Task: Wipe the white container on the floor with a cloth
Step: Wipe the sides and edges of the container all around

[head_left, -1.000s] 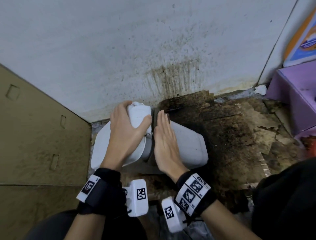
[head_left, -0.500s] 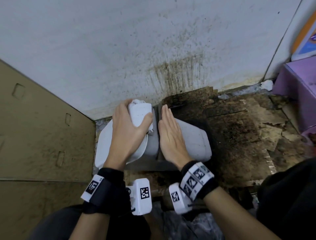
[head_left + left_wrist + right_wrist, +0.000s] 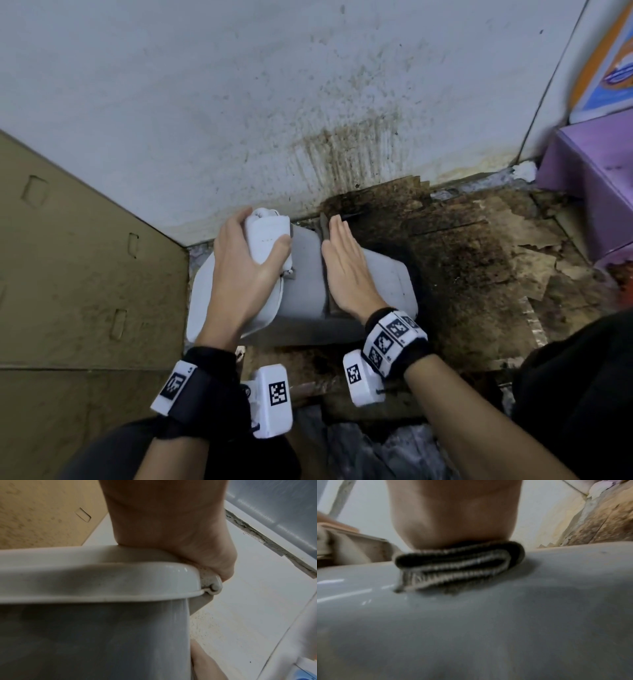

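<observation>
The white container (image 3: 394,284) lies on its side on the floor against the wall. My left hand (image 3: 246,270) grips the white block at its lid end (image 3: 267,233), thumb curled round it. In the left wrist view the lid rim (image 3: 85,577) and grey side (image 3: 85,635) fill the frame below my left hand (image 3: 163,520). My right hand (image 3: 346,267) lies flat with straight fingers on a folded striped cloth (image 3: 458,566), pressing it on the container's side (image 3: 471,628). In the head view only dark edges of the cloth (image 3: 323,226) show.
A brown cardboard panel (image 3: 85,274) stands close on the left. A stained white wall (image 3: 308,102) is right behind the container. Dirty, torn cardboard (image 3: 479,267) covers the floor to the right, with a purple box (image 3: 596,185) at the far right.
My right hand has slid with the cloth a little to the right along the container, widening the gap to my left hand. The left hand keeps its grip.
</observation>
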`<state>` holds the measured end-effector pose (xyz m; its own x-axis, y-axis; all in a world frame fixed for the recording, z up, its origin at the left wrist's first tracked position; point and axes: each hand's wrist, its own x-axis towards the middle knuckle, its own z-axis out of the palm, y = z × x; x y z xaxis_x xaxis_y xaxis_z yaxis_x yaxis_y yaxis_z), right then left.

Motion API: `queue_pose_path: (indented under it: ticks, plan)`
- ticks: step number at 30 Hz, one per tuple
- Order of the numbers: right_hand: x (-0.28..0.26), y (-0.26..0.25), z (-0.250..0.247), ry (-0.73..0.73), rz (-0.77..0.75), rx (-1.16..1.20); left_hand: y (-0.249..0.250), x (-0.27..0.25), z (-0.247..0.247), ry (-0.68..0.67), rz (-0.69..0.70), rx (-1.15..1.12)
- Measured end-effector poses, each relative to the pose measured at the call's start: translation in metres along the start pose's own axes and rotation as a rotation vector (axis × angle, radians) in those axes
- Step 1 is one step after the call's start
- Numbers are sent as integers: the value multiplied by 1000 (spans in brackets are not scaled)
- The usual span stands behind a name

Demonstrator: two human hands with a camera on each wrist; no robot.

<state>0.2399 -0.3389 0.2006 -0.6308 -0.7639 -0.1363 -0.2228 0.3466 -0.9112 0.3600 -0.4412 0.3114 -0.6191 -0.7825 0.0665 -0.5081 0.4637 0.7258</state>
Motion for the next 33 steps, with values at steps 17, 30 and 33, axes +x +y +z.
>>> queue_pose_path:
  ticks: [17,30,33]
  plan:
    - [-11,34,-13,94,207,66,6,1,2,-15,12,25]
    - [-11,41,-18,15,105,-22,2,-1,-1,-33,21,-3]
    - [-12,58,-30,9,244,24,3,-1,0,-35,33,10]
